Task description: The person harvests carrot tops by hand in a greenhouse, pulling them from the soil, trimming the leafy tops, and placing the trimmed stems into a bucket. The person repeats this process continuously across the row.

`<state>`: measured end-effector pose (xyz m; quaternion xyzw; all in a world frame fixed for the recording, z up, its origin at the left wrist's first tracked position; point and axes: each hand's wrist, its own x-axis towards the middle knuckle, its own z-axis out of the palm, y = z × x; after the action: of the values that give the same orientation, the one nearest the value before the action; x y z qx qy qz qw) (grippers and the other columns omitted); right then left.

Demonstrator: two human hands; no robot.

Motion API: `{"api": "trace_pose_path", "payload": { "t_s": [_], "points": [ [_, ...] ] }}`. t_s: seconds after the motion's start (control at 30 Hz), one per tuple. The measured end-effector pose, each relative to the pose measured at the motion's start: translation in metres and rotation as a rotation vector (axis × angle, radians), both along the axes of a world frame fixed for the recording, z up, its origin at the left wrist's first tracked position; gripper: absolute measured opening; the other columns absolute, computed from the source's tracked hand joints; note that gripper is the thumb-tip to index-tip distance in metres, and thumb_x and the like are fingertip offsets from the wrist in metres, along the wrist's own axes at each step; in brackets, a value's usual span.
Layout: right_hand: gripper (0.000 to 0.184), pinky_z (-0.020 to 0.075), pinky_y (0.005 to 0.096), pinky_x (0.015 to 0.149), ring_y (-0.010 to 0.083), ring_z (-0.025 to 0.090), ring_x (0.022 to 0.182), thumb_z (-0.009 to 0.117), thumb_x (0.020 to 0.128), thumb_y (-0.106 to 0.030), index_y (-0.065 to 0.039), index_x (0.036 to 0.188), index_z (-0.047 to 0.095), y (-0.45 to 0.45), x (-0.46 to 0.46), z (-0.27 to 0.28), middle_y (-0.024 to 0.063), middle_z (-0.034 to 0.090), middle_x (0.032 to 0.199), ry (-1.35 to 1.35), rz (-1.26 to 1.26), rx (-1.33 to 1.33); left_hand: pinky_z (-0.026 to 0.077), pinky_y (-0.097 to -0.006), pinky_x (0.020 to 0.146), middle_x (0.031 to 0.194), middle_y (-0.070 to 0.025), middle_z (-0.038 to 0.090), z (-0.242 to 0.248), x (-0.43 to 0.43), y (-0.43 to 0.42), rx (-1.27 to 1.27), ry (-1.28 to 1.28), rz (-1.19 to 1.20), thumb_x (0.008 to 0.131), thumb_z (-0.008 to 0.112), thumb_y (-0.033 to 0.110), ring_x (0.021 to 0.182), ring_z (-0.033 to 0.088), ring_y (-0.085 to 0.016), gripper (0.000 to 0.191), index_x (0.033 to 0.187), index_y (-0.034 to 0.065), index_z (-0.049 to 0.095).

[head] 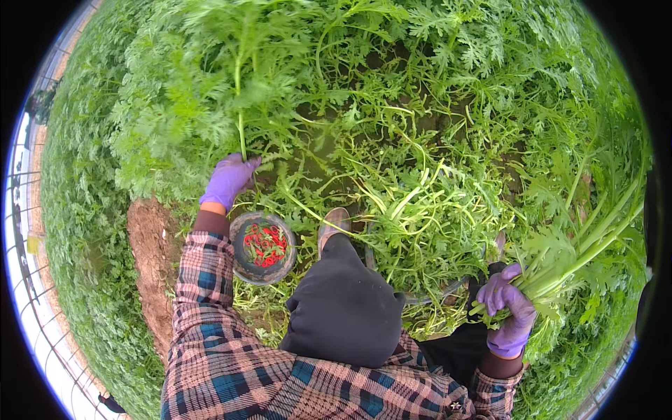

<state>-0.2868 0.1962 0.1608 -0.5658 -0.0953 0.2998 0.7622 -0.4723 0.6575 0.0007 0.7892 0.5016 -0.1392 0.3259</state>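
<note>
My left hand [228, 181], in a purple glove, closes around the base of a tall green stalk [240, 100] with feathery leaves, likely crown daisy. That stalk stands up from my fingers into the blurred leafy growth. At the lower right, my right hand [506, 310], gloved in purple too, grips a bunch of leafy stalks [583, 262] by their lower ends; the leaves spread up and to the right. Just below my left hand sits a round dark basin [239, 262] holding several red rings [266, 257], which look like rubber bands, with bits of leaf among them.
Loose stems and leaves [420, 210] lie heaped right of my shoe [335, 220]; part of a container's rim [446, 292] shows below them. Dense leafy plants [100, 157] surround me. A strip of bare soil [149, 257] lies to the left.
</note>
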Motion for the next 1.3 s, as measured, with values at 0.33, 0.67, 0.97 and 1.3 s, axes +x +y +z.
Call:
{"api": "trace_pose_path", "payload": {
  "t_s": [0.33,0.67,0.97,1.3],
  "points": [
    [0.036,0.0431,0.0303,0.057,0.0131,0.042,0.048,0.063,0.084,-0.020,0.003,0.106,0.046,0.003,0.002,0.000,0.0004,0.041,0.057,-0.075,0.035,-0.136,0.047,-0.0454,0.092,0.115,-0.0193,0.064,-0.081,0.000,-0.050,0.070,0.363,-0.447,0.089,0.050,0.049,0.106,0.063,-0.034,0.057,0.134,0.0137,0.050],
    [0.037,0.0446,0.0313,0.057,0.0142,0.043,0.049,0.061,0.087,-0.020,0.005,0.106,0.044,0.001,-0.001,0.003,0.0018,0.043,0.060,0.037,-0.020,-0.149,0.051,-0.0372,0.065,0.092,-0.0143,0.068,-0.025,0.017,-0.047,-0.249,0.345,-0.403,0.083,0.062,0.039,0.077,0.067,-0.024,0.037,0.089,0.0033,0.070],
    [0.037,0.0449,0.0291,0.064,0.0143,0.049,0.059,0.062,0.086,-0.018,0.001,0.113,0.048,0.011,-0.005,0.011,0.0024,0.048,0.068,0.184,-0.038,-0.026,0.039,-0.0180,0.042,0.076,-0.0014,0.065,0.153,0.079,-0.134,-0.728,-0.379,-0.241,0.089,0.066,0.034,0.052,0.053,-0.005,0.033,0.103,0.0038,0.064],
    [0.028,0.0390,0.0430,0.107,0.0269,0.057,0.108,0.064,0.083,-0.013,-0.003,0.109,0.058,0.026,0.007,0.011,0.0111,0.061,0.101,0.084,-0.047,0.289,0.053,-0.0412,0.070,0.083,-0.0182,0.067,0.184,0.160,-0.273,0.059,-0.631,-1.122,0.084,0.060,0.037,0.077,0.067,-0.032,0.035,0.095,0.0042,0.067]
  ]
}}
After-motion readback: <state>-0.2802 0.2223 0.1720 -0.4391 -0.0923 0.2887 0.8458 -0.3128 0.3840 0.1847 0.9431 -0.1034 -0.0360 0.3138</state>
